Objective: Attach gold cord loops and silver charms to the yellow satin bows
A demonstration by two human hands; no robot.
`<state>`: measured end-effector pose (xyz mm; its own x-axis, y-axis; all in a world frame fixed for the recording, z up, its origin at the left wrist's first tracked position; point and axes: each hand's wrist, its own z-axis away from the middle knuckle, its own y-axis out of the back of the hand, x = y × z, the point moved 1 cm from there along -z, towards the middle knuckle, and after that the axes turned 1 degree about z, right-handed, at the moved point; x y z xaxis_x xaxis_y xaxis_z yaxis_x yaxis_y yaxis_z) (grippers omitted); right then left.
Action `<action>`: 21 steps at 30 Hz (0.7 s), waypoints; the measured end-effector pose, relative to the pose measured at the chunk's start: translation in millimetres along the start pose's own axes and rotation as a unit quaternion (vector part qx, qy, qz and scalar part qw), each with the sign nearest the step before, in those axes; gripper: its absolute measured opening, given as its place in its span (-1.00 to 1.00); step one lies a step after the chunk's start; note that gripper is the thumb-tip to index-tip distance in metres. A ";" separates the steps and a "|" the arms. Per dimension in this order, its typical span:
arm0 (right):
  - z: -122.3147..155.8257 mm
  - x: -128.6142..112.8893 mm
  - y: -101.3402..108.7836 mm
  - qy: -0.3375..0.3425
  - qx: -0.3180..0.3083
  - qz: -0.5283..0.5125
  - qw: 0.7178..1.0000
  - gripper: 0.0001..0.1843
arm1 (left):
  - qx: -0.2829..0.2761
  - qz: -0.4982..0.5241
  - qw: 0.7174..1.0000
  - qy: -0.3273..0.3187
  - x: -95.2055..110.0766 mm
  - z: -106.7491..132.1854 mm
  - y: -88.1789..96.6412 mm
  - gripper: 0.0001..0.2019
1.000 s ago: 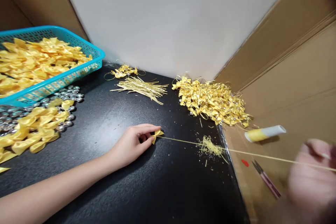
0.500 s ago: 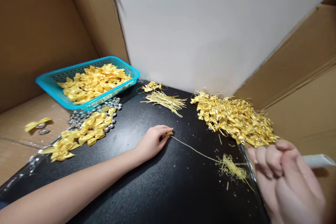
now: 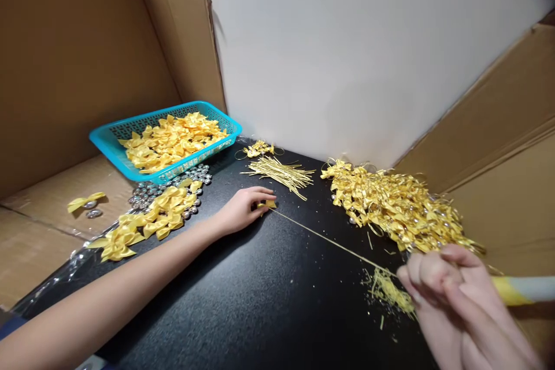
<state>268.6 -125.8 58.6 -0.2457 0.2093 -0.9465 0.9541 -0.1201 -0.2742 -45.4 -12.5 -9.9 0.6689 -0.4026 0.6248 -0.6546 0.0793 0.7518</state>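
Observation:
My left hand (image 3: 243,208) is closed on a small yellow ribbon bow (image 3: 270,204) just above the black tabletop. From the bow a thin gold cord (image 3: 325,238) runs straight and taut to my right hand (image 3: 455,295), whose curled fingers grip its other end. A pale tube with a yellow band (image 3: 518,290) sticks out beyond the right hand; whether that hand holds it I cannot tell. Below the cord, near the right hand, lies a tangle of yellow thread scraps (image 3: 392,292). Cut gold cords (image 3: 281,174) lie in a bundle beyond the left hand.
A turquoise basket (image 3: 100,137) of yellow bows stands at the back left. Before it lie silvery beads (image 3: 145,195) and loose bows (image 3: 162,211). Finished-looking bows with beads and cord loops (image 3: 390,199) are heaped at the right. Cardboard walls (image 3: 498,110) and a white panel (image 3: 347,52) enclose the table.
The cord, slightly slack before, is now pulled straight between my hands. My left hand has shifted left and away in the view. The view itself has turned a little.

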 end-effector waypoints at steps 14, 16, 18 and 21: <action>8.4 21.5 -22.0 -0.016 -0.148 0.001 0.989 -0.93 | -0.055 -0.445 0.863 0.233 -19.0 23.2 96.1 -0.65; 10.7 24.2 -19.1 -0.013 -0.145 0.006 0.989 -0.88 | -0.057 -0.448 0.862 0.230 -21.2 22.3 94.3 -0.65; 12.6 29.8 -16.6 -0.018 -0.135 0.029 0.990 -0.84 | -0.057 -0.449 0.864 0.221 -23.9 22.9 93.6 -0.62; 12.1 41.6 -17.4 -0.042 -0.117 0.078 0.989 -0.78 | -0.057 -0.447 0.867 0.214 -28.1 25.3 93.6 -0.62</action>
<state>239.7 -126.7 22.0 -0.0968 0.1224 -0.9878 0.9926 0.0848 -0.0868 -134.4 -16.9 37.5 0.9763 0.0233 -0.2151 0.2150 0.0086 0.9766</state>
